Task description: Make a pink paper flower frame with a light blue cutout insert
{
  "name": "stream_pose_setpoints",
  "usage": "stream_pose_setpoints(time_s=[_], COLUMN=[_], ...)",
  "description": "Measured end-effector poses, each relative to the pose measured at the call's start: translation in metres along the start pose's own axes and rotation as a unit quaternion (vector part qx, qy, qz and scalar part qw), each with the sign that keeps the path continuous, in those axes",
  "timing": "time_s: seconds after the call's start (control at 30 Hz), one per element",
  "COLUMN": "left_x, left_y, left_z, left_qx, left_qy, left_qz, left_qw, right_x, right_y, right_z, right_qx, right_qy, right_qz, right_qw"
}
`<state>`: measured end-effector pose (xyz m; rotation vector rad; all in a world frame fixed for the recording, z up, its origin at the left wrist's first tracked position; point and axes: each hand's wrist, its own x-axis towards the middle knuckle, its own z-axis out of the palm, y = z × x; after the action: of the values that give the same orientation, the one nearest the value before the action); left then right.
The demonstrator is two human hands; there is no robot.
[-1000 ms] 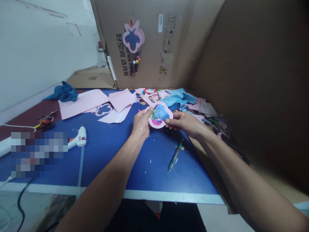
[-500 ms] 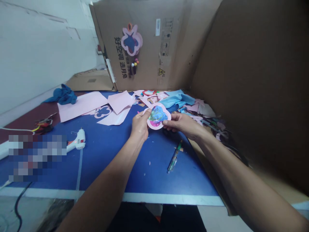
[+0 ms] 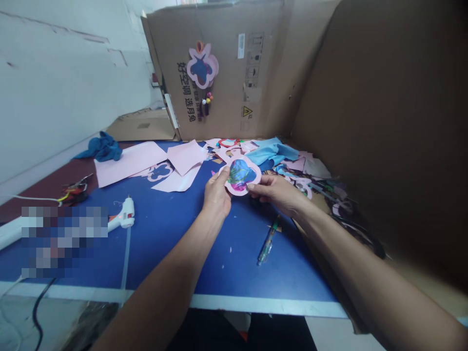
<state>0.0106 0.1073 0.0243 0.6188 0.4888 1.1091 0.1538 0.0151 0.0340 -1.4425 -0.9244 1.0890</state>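
Observation:
A pink flower-shaped paper frame [image 3: 240, 175] with a blue, green and magenta centre is held up above the blue table [image 3: 175, 239]. My left hand [image 3: 216, 194] pinches its left edge with thumb and fingers. My right hand [image 3: 275, 191] grips its lower right edge, fingers curled. Both hands are closed on the piece. A similar pink flower piece [image 3: 202, 66] with a dark blue centre hangs on the cardboard wall behind.
A white glue gun [image 3: 123, 217] lies at the left, a pen [image 3: 268, 242] near my right wrist. Pink paper sheets [image 3: 131, 161], cut scraps and light blue cloth [image 3: 270, 150] cover the far table. Cardboard walls [image 3: 383, 122] close the back and right. A dark blue cloth [image 3: 103, 148] sits far left.
The flower piece and both hands have shifted only slightly; the view has tilted a little. The grip on the piece is unchanged.

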Motion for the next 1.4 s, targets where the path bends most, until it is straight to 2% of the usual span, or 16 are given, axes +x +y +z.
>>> stream_pose_setpoints(time_s=[0.2,0.33,0.43,0.53,0.7,0.87,0.97,1.07,1.4], left_x=[-0.005,-0.008,-0.007,-0.002,0.003,-0.003,-0.007,-0.011,-0.016], left_y=[-0.004,-0.009,-0.010,-0.003,0.020,0.030,0.030,0.026,0.019], left_z=[0.003,0.005,0.003,-0.003,-0.015,-0.018,-0.016,-0.015,-0.012], left_qx=[-0.029,-0.028,-0.007,0.042,0.189,0.316,0.355,0.385,0.410], left_qy=[0.018,0.026,0.001,-0.053,-0.174,-0.250,-0.289,-0.307,-0.309], left_qz=[-0.024,-0.054,-0.087,-0.123,-0.156,-0.205,-0.233,-0.231,-0.189], left_qw=[0.999,0.998,0.996,0.990,0.954,0.892,0.858,0.839,0.837], right_x=[0.004,0.004,0.003,0.002,-0.006,-0.017,-0.022,-0.025,-0.024], right_y=[0.003,0.000,-0.007,-0.013,-0.023,-0.033,-0.034,-0.033,-0.033], right_z=[0.003,-0.002,-0.015,-0.033,-0.053,-0.051,-0.046,-0.041,-0.038], right_qx=[0.035,-0.009,-0.060,-0.106,-0.208,-0.307,-0.344,-0.345,-0.344], right_qy=[0.039,0.038,0.017,-0.020,-0.154,-0.244,-0.261,-0.263,-0.255], right_qz=[-0.029,-0.073,-0.096,-0.104,-0.079,-0.062,-0.055,-0.052,-0.053], right_qw=[0.998,0.997,0.993,0.989,0.963,0.918,0.900,0.900,0.902])
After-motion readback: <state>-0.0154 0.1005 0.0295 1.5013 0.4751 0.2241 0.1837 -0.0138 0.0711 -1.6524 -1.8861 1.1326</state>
